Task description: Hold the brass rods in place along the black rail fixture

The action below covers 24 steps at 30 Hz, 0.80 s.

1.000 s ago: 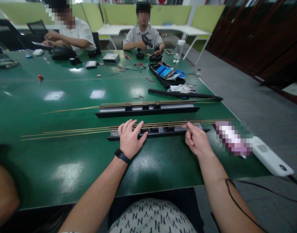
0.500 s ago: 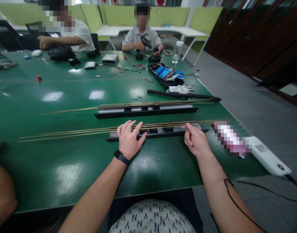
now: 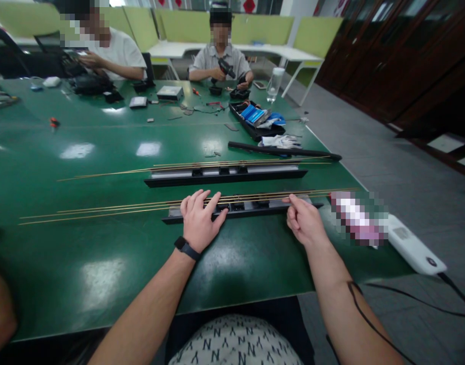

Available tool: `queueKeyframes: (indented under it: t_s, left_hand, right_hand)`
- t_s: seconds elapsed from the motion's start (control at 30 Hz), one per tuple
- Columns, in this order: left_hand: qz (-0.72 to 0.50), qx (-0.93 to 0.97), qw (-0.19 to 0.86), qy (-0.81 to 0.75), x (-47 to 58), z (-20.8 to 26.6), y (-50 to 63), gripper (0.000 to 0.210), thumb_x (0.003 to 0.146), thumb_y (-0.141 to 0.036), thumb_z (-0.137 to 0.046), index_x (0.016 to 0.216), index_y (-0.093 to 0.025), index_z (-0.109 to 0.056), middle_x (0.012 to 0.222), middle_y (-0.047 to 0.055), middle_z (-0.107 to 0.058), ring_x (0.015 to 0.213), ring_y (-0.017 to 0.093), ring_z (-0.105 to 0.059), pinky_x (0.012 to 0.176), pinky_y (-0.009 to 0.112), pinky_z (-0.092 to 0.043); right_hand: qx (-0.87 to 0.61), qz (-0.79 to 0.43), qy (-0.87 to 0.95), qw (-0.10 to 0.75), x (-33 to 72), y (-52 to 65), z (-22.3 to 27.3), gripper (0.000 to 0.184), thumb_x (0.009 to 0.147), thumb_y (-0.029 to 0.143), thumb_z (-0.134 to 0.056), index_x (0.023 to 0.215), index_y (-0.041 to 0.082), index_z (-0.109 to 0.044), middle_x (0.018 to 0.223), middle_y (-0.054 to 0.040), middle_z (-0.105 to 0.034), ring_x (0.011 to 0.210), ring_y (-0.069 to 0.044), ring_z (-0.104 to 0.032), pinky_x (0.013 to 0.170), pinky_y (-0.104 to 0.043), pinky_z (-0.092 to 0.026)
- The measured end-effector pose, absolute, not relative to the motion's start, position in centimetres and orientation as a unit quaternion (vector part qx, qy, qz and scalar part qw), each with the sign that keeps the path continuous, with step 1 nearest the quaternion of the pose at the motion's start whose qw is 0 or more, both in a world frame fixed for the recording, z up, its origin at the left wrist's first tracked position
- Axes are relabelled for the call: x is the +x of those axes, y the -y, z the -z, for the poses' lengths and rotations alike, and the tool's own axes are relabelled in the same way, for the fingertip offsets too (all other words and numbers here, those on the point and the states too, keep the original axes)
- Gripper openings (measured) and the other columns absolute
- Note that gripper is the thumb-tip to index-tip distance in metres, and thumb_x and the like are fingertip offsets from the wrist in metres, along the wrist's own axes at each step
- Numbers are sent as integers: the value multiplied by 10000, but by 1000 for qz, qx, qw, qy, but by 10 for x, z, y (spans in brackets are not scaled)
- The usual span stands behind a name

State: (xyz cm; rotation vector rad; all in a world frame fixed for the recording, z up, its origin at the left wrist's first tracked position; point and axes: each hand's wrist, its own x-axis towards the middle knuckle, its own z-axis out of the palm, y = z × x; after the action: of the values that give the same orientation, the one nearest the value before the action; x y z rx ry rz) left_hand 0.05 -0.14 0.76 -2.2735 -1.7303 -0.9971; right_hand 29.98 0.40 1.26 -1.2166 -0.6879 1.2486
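Note:
Thin brass-coloured rods (image 3: 103,207) lie lengthwise over a long black channel (image 3: 232,217) with a grey inside and several black blocks in it. My left hand (image 3: 200,219) rests open across the channel's left part, fingers spread over the rods and thumb out to the right. My right hand (image 3: 306,218) is at the channel's right part, fingers curled, with the index finger reaching left along the rods. Anything between its thumb and fingers is too small to make out. A second black channel (image 3: 225,178) with similar rods lies just beyond.
Farther back lie a black tube (image 3: 281,150), white gloves (image 3: 280,141) and a black tray (image 3: 251,129) holding blue items. A white power strip (image 3: 415,246) with a cable is at the right edge. Two people sit across the table; another person's arm (image 3: 0,314) is at far left.
The view has shifted slightly; my hands stay on the rods and channel. The seated person at back left has moved their hands, and the arm at far left has drawn lower.

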Motion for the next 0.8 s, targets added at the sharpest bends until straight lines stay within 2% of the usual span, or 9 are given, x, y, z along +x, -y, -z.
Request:
queueKeyframes:
  t_s: [0.8]
  left_hand:
    - [328, -755, 82, 562, -1, -4, 0, 424, 974, -475, -638, 1338, -265, -694, 1363, 127, -672, 1371, 324, -544, 1179, 528, -310]
  right_hand:
    - [-531, -498, 256, 636, 304, -5, -15, 304, 778, 423, -839, 836, 145, -733, 446, 62, -502, 270, -42, -317, 263, -163, -214]
